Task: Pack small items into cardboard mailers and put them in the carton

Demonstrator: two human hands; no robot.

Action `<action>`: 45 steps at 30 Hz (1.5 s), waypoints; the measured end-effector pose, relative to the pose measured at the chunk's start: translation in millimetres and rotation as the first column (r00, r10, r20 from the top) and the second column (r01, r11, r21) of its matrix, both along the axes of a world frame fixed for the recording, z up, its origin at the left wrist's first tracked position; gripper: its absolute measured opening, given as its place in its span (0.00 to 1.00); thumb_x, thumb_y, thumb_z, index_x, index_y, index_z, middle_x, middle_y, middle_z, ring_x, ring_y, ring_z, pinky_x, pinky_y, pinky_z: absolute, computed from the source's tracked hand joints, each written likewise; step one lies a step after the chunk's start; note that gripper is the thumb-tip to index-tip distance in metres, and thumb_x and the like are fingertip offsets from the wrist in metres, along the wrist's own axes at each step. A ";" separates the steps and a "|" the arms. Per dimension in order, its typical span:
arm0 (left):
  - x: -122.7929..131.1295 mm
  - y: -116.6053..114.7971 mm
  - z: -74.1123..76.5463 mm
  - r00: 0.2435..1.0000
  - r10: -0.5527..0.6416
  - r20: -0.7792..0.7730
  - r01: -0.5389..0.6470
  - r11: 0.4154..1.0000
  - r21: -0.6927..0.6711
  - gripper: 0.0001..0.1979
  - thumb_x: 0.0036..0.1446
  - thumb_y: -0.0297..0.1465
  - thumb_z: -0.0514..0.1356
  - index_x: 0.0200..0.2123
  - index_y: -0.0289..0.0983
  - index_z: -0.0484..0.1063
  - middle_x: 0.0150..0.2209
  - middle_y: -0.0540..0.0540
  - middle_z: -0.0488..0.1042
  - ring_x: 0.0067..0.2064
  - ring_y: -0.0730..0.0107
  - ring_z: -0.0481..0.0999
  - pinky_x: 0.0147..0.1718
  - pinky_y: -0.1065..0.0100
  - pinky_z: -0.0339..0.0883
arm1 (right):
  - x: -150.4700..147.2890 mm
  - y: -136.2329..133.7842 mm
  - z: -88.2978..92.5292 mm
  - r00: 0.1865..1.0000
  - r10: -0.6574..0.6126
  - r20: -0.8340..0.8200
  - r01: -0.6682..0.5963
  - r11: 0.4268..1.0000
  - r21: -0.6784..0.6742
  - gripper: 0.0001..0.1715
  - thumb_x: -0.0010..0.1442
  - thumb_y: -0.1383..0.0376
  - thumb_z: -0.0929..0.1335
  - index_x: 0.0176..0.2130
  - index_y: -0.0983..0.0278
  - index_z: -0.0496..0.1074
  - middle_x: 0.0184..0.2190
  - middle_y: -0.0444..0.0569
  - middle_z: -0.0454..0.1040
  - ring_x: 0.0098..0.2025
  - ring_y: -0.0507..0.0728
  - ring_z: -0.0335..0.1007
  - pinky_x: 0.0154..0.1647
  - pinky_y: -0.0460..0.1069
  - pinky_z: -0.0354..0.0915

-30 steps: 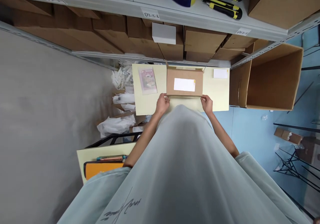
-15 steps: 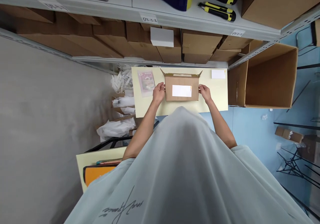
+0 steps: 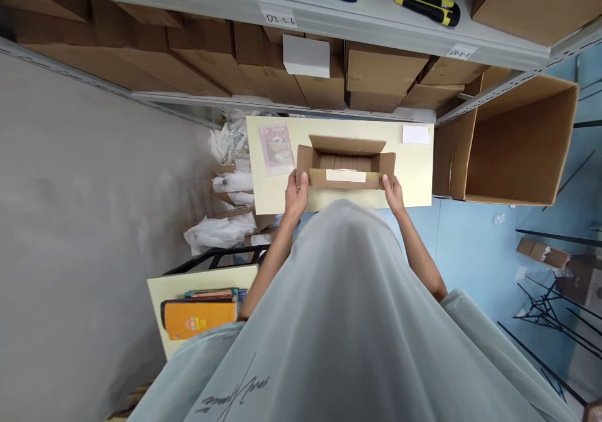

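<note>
A small cardboard box (image 3: 348,180) faces up with its flaps spread and its inside in sight, over the pale yellow table (image 3: 414,177). A white strip shows on its near flap. My left hand (image 3: 296,195) grips the box at its left near corner, thumb on the cardboard. At the right near corner my right hand (image 3: 393,193) holds it the same way. The fingers beneath are hidden. Left of the box lies a flat pink printed packet (image 3: 276,150), and a white slip (image 3: 416,135) is at the table's far right corner.
Beyond the table stands a metal shelf (image 3: 301,24) with cardboard boxes and a yellow-black utility knife (image 3: 423,5). A large open carton (image 3: 520,143) is at the right. White plastic bags (image 3: 221,231) lie left; an orange book (image 3: 200,320) rests on a side table.
The box has tipped so that its open top faces me, its flaps now spread. Both hands have shifted from its sides to its near corners.
</note>
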State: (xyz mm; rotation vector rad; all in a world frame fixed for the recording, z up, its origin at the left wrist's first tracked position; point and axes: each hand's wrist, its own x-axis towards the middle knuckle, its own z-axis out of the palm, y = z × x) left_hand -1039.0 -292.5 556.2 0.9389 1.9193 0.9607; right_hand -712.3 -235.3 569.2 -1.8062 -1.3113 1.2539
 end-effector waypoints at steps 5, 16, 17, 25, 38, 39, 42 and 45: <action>-0.9 10.6 38.6 0.978 0.013 -0.208 0.031 0.978 0.205 0.26 0.78 0.49 0.60 0.70 0.42 0.73 0.66 0.32 0.78 0.69 0.46 0.78 0.70 0.47 0.73 | 2.0 3.6 46.8 0.965 -0.018 0.262 -0.068 0.946 0.316 0.35 0.80 0.40 0.62 0.67 0.59 0.76 0.66 0.63 0.80 0.69 0.67 0.79 0.69 0.66 0.78; 7.7 35.9 26.4 0.871 -0.411 -0.268 0.443 0.894 0.067 0.16 0.76 0.41 0.58 0.35 0.43 0.77 0.53 0.33 0.80 0.69 0.39 0.73 0.77 0.36 0.62 | -28.0 121.0 21.0 0.666 0.574 0.477 -0.689 0.719 0.096 0.27 0.76 0.63 0.69 0.70 0.62 0.78 0.78 0.57 0.71 0.76 0.72 0.67 0.81 0.73 0.65; 4.4 29.9 25.1 0.872 -0.425 -0.242 0.451 0.890 0.061 0.13 0.73 0.40 0.61 0.35 0.43 0.77 0.58 0.34 0.79 0.73 0.39 0.71 0.79 0.36 0.61 | -26.7 124.8 14.0 0.654 0.571 0.496 -0.692 0.717 0.086 0.27 0.75 0.63 0.71 0.70 0.63 0.78 0.78 0.57 0.71 0.76 0.73 0.67 0.81 0.73 0.65; 4.9 17.4 0.6 0.867 -0.479 -0.135 0.485 0.874 0.014 0.11 0.51 0.25 0.75 0.37 0.42 0.80 0.73 0.35 0.74 0.85 0.29 0.51 0.82 0.29 0.49 | -29.1 119.3 -21.2 0.619 0.495 0.610 -0.623 0.782 -0.001 0.22 0.81 0.62 0.62 0.60 0.58 0.83 0.55 0.57 0.87 0.57 0.70 0.78 0.69 0.67 0.71; -21.0 27.5 -13.1 0.831 -0.513 -0.217 0.538 0.840 0.075 0.07 0.67 0.25 0.67 0.38 0.41 0.86 0.67 0.34 0.80 0.84 0.33 0.57 0.78 0.29 0.56 | -68.7 141.4 0.1 0.584 0.430 0.689 -0.592 0.806 -0.001 0.17 0.76 0.65 0.66 0.51 0.59 0.85 0.48 0.58 0.89 0.55 0.70 0.79 0.74 0.72 0.65; -24.0 26.1 -11.0 0.821 -0.532 -0.207 0.558 0.824 0.096 0.06 0.68 0.27 0.68 0.40 0.41 0.87 0.68 0.35 0.79 0.84 0.32 0.57 0.78 0.30 0.58 | -72.1 138.5 4.2 0.571 0.433 0.698 -0.599 0.801 -0.007 0.17 0.75 0.66 0.66 0.52 0.60 0.85 0.49 0.58 0.89 0.57 0.70 0.79 0.77 0.74 0.62; -44.0 23.2 -8.0 0.874 -0.467 -0.135 0.486 0.850 0.204 0.10 0.71 0.34 0.68 0.52 0.43 0.87 0.71 0.36 0.76 0.80 0.40 0.66 0.77 0.39 0.65 | -90.5 121.8 28.0 0.564 0.411 0.717 -0.622 0.782 0.042 0.21 0.73 0.67 0.68 0.60 0.62 0.82 0.64 0.61 0.84 0.70 0.72 0.74 0.83 0.78 0.52; -85.0 33.4 -21.8 0.979 -0.190 -0.074 0.202 0.959 0.199 0.18 0.76 0.36 0.62 0.64 0.41 0.80 0.69 0.34 0.76 0.73 0.48 0.76 0.75 0.48 0.69 | -127.8 89.9 61.3 0.616 0.359 0.701 -0.614 0.776 0.142 0.27 0.77 0.61 0.66 0.69 0.63 0.76 0.78 0.62 0.71 0.81 0.73 0.61 0.84 0.79 0.52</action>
